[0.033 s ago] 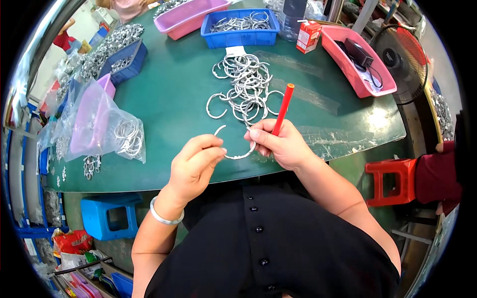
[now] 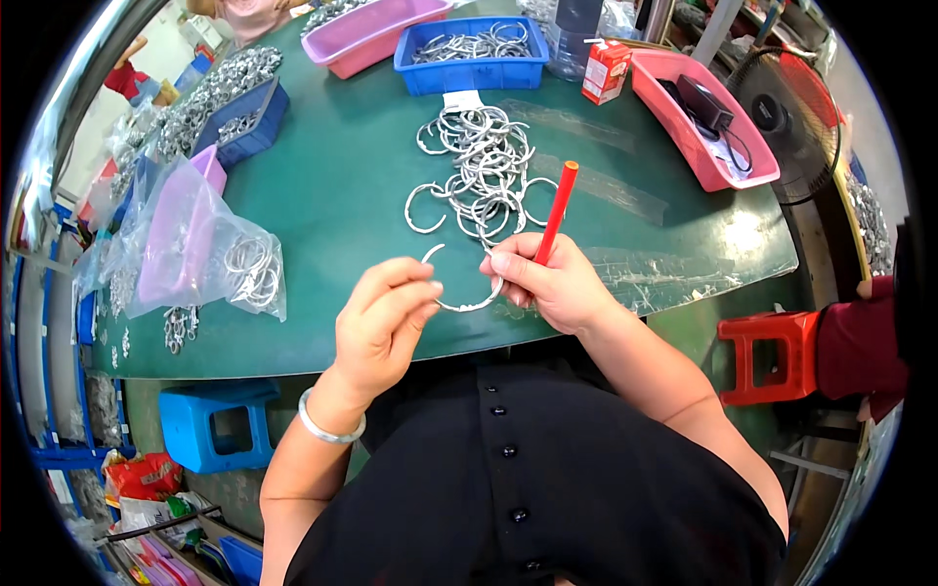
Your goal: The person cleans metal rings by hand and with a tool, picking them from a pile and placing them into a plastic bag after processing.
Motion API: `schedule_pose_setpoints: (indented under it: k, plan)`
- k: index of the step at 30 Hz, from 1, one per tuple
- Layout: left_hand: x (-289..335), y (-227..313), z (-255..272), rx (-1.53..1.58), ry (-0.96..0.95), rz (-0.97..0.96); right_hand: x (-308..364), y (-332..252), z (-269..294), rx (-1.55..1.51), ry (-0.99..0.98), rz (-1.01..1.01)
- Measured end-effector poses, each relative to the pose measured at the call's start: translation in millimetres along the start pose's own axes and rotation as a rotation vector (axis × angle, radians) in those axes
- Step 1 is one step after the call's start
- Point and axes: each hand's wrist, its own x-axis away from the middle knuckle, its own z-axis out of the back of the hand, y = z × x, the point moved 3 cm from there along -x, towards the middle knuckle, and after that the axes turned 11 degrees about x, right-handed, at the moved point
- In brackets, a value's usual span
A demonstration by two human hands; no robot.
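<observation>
Here, an open silver metal bangle (image 2: 467,293) is held over the dark green bench (image 2: 332,195) for checking or marking.

Beyond it a heap of silver metal bangles (image 2: 479,171) is spread. The bangle is pinched at one end by the left hand (image 2: 386,317) and at the other by the right hand (image 2: 552,283), which also grips a red stick-shaped marker (image 2: 556,213). Steady alignment is likely needed next. Nothing is seen to differ from the earlier frame.

Both hands (image 2: 383,311) pinching open silver bangle (image 2: 467,305), right hand (image 2: 553,283) holding red pen (image 2: 556,213)
</observation>
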Motion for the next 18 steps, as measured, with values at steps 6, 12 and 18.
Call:
schedule_pose_setpoints:
  k: [6,12,18]
  plan:
    - [16,-20,-15,0.692,0.29,0.644,-4,5,2,-0.14,0.029,-0.068]
    - [17,-24,-17,0.88,0.326,0.824,-4,6,3,-0.2,0.034,-0.113]
    - [17,-24,-16,0.952,0.348,0.867,-5,5,3,-0.229,0.023,-0.126]
